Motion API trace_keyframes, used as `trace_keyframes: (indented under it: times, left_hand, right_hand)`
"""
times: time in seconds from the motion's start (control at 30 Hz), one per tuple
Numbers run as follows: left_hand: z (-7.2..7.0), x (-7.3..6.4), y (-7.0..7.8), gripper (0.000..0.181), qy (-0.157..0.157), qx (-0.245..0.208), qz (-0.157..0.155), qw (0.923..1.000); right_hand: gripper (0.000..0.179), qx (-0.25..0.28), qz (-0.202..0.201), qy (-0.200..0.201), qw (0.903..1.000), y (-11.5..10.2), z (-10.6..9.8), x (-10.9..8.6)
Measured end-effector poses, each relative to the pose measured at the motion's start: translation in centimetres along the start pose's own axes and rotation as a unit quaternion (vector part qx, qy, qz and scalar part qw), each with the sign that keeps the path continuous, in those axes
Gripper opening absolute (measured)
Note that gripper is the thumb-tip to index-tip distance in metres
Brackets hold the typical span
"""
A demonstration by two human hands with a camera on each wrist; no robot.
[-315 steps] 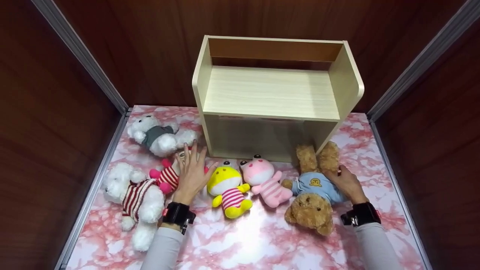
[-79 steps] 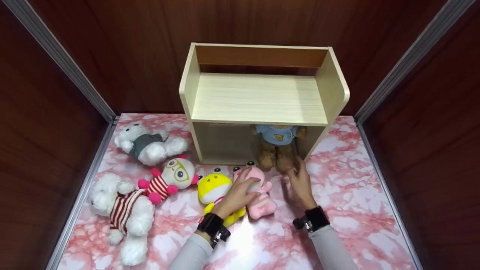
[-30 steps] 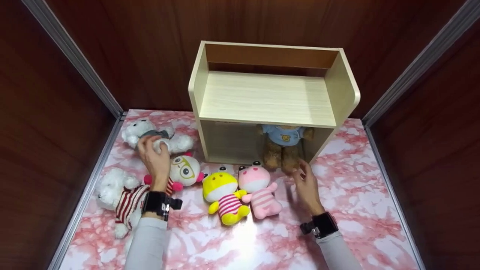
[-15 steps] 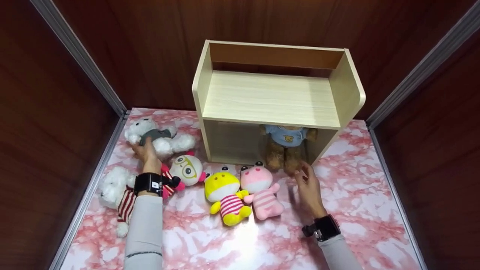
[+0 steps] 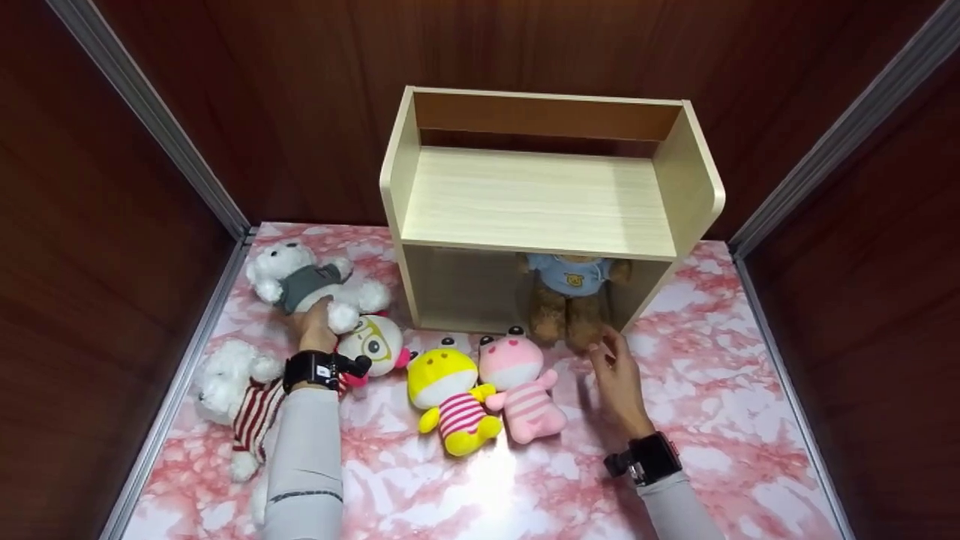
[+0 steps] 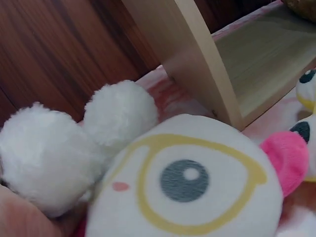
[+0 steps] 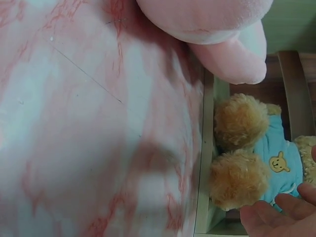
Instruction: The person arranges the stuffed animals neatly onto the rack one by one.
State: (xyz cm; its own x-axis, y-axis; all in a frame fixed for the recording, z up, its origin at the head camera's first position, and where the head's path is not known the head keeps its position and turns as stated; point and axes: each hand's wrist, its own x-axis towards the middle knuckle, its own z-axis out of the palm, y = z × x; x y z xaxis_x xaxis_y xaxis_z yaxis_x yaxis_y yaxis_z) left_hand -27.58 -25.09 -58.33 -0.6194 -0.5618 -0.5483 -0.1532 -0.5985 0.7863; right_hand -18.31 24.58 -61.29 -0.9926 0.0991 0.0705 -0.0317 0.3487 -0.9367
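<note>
Left hand [image 5: 311, 328]: you're at the grey-shirted bear [image 5: 309, 288], fingers hidden, grip I can't tell.
Right hand [image 5: 619, 381]: your fingers, loosely parted, by the brown bear [image 5: 574, 281].

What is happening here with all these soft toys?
A person's left hand holds the white plush toy in the gray shirt and is partly hidden by it. The right hand is near the brown teddy bear in the lower compartment of the shelf. The yellow frog, pink frog, doll with yellow glasses and white toy in the striped sweater lie outside it.
</note>
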Motion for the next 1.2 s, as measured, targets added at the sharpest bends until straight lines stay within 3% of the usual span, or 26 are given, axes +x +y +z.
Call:
trace_keyframes:
  times: [0.17, 0.33, 0.43, 0.57, 0.77, 1.07, 1.2]
  left_hand:
    - [-0.3, 0.2, -0.5, 0.061, 0.002, -0.094, -0.005, 0.9955]
    - [-0.8, -0.2, -0.4, 0.052, 0.008, -0.190, -0.013, 0.9816]
    - [-1.1, -0.2, -0.4, 0.054, 0.009, -0.222, -0.013, 0.9750]
    - [-1.3, -0.7, -0.3, 0.051, 0.005, -0.228, -0.017, 0.9734]
    - [-0.7, -2.2, -0.3, 0.002, -0.041, -0.271, -0.020, 0.9616]
    - [-0.2, -5.1, -0.7, 0.010, -0.127, -0.298, -0.034, 0.9454]
    - [-0.5, -6.2, -1.1, 0.016, -0.135, -0.276, -0.004, 0.9517]
  right_hand:
    - [0.060, -0.004, 0.010, -0.001, 0.9999, 0.2, -0.1, 0.0]
    - [0.059, 0.002, 0.012, -0.003, 0.9999, 0.1, -0.1, -0.2]
    - [0.059, 0.004, 0.009, -0.005, 0.9999, 0.0, -0.1, -0.2]
    - [0.059, 0.010, 0.004, -0.004, 0.9999, 0.0, 0.0, -0.1]
    - [0.054, 0.017, -0.012, 0.011, 0.9997, -0.3, 0.0, 0.1]
    - [0.050, 0.029, -0.016, 0.031, 0.9990, -1.2, -0.2, 0.1]
    - [0.050, 0.032, -0.039, 0.030, 0.9983, -1.7, 0.3, 0.0]
